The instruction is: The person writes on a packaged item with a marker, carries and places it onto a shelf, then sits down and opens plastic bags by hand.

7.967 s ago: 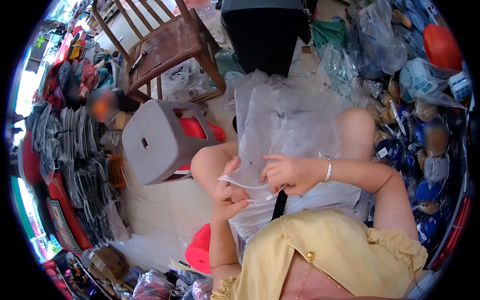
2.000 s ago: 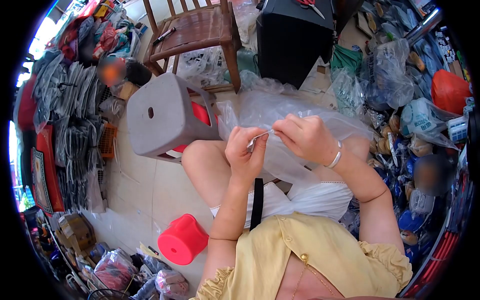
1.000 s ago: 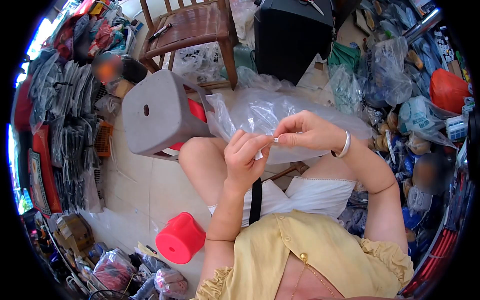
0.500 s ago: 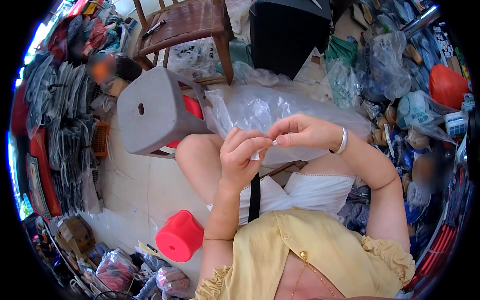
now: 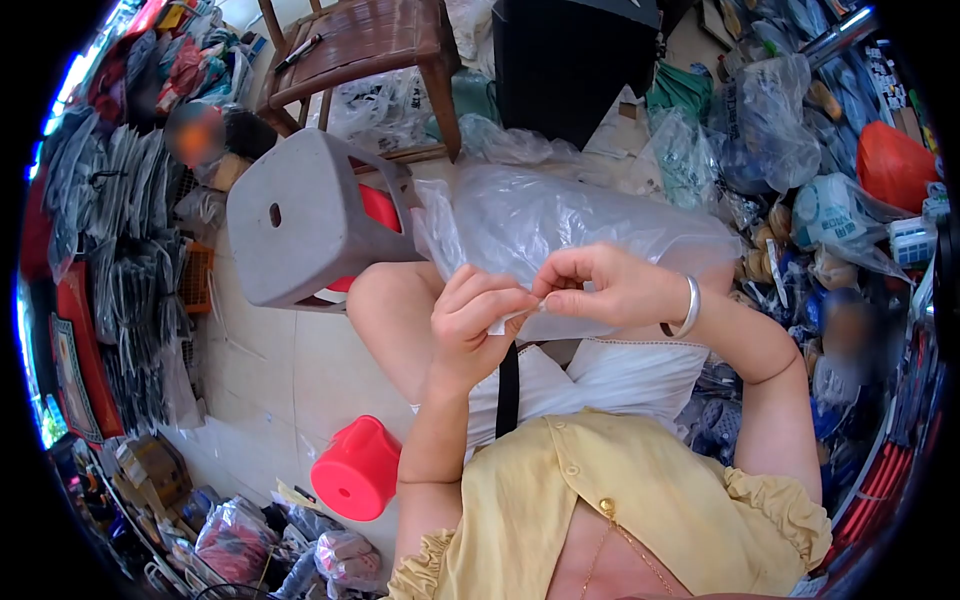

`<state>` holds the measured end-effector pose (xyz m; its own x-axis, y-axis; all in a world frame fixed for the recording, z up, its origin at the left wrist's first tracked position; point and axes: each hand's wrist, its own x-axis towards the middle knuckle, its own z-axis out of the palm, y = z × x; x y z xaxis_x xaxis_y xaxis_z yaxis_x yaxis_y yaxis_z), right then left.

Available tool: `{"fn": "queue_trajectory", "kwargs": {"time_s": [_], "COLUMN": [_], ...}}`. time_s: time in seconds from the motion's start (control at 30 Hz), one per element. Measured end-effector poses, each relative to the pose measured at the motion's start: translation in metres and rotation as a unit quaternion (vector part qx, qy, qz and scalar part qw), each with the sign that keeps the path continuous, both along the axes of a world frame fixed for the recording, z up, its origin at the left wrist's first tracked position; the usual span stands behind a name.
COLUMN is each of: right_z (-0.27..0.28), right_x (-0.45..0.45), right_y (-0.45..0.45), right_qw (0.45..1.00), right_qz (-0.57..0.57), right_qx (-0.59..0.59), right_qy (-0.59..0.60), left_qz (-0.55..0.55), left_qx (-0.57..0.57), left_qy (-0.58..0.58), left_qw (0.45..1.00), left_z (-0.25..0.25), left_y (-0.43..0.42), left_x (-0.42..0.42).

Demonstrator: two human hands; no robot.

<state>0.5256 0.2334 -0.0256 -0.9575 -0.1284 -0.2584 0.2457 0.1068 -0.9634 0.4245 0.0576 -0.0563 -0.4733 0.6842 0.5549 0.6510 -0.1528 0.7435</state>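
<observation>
I have both hands close together over the lap, fingertips meeting at a small white strip. The left hand (image 5: pixel 478 318) is curled in, thumb and forefinger pinched on the white strip (image 5: pixel 498 327), part of which pokes out below the fingers. The right hand (image 5: pixel 605 290), with a silver bangle (image 5: pixel 690 305) on its wrist, has thumb and forefinger drawn to a narrow pinch at the strip's other end, a gap showing between them behind the tips. What the strip is I cannot tell from here, nor whether it joins anything hidden by the fingers. Just beyond the hands I see a clear plastic bag (image 5: pixel 590 215), spread crumpled from beside the grey stool (image 5: pixel 290 225) across to the thigh on the right. The white shorts (image 5: pixel 640 375) and a black strap (image 5: pixel 509 390) show beneath the wrists. Further out I get a wooden chair (image 5: pixel 360 45) with a pen (image 5: pixel 298 50) lying on its seat, and a black box (image 5: pixel 570 70) to its right. A red plastic item (image 5: pixel 358 470) sits on the tiled floor (image 5: pixel 250 370), left of the left arm. Wrapped goods (image 5: pixel 135 220) are piled along the left side, and a red bag (image 5: pixel 893 170) lies among plastic bags at far right.
</observation>
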Motion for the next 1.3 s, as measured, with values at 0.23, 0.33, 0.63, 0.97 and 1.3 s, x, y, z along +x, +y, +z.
{"fn": "queue_trajectory", "kwargs": {"time_s": [0.23, 0.33, 0.63, 0.97, 1.3], "right_z": [0.002, 0.001, -0.022, -0.013, -0.002], "right_x": [0.007, 0.01, 0.01, 0.005, 0.006], "right_y": [-0.013, -0.022, -0.029, -0.017, -0.015], "right_qw": [0.991, 0.916, 0.82, 0.77, 0.776], "right_qz": [-0.073, -0.131, -0.237, -0.165, -0.096], "right_qx": [0.086, 0.29, 0.337, 0.403, 0.426], "right_qy": [0.078, 0.243, 0.397, 0.466, 0.455], "left_qz": [0.037, 0.064, 0.088, 0.103, 0.132], "left_qx": [-0.005, 0.016, 0.013, 0.033, 0.073], "left_qy": [-0.074, -0.081, -0.19, -0.285, -0.259], "left_qw": [0.997, 0.995, 0.978, 0.952, 0.954], "left_z": [-0.002, -0.001, 0.0, -0.002, -0.001], "left_y": [-0.003, 0.001, 0.006, 0.007, 0.008], "left_x": [0.007, 0.008, 0.021, 0.024, 0.028]}}
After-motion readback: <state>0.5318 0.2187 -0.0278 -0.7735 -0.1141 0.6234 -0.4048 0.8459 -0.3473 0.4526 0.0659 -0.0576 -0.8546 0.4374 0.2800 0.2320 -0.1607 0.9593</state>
